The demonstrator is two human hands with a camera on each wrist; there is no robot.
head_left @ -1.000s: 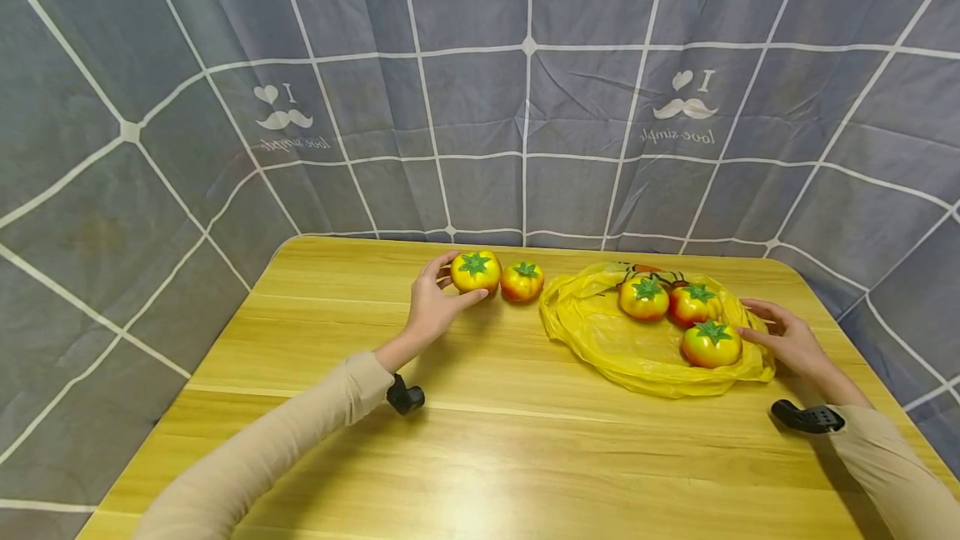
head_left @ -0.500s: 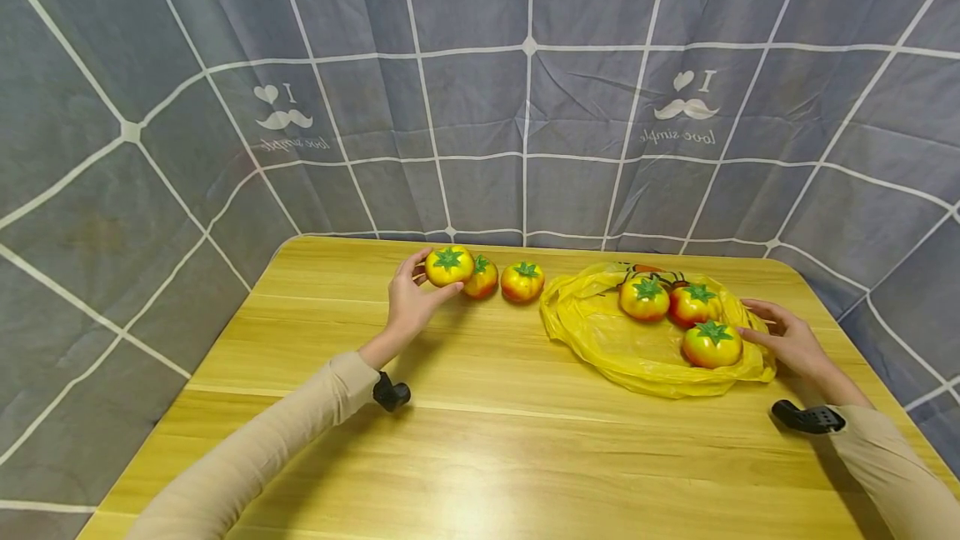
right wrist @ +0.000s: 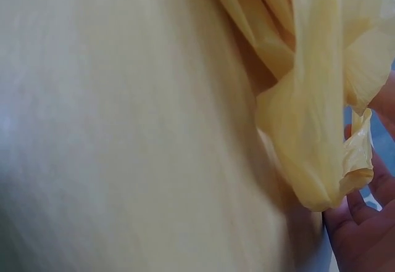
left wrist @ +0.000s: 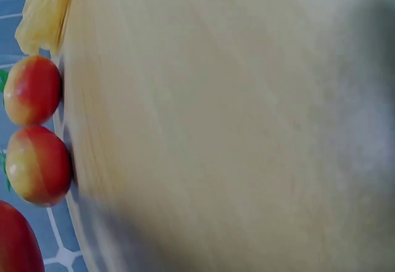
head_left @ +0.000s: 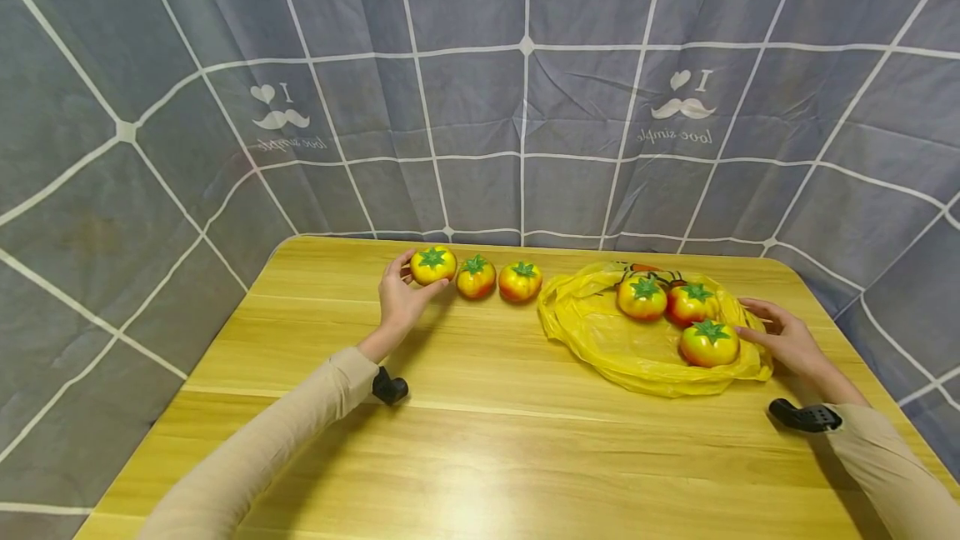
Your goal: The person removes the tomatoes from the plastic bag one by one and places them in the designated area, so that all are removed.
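Note:
In the head view, my left hand (head_left: 402, 300) holds a yellow-red tomato (head_left: 432, 266) with a green leaf top near the table's back edge. Whether this tomato touches the table I cannot tell. Two similar tomatoes, a nearer one (head_left: 476, 277) and a farther one (head_left: 520, 282), sit in a row to its right. A yellow plastic bag (head_left: 592, 340) lies spread at the right, with three tomatoes (head_left: 708, 344) on it. At the bag's right edge, my right hand (head_left: 791, 346) grips the plastic, thumb near the closest tomato. The right wrist view shows the bag's folds (right wrist: 308, 130) against the fingers (right wrist: 364, 213).
Everything rests on a wooden table (head_left: 480, 440) with rounded back corners. A grey curtain (head_left: 480, 107) with white grid lines hangs close behind it and along both sides. Black wrist devices sit at the left cuff (head_left: 389, 387) and right cuff (head_left: 806, 417).
My left hand has moved left with its tomato, away from one it overlapped earlier, which now shows fully in the row. The right hand and bag stay in place.

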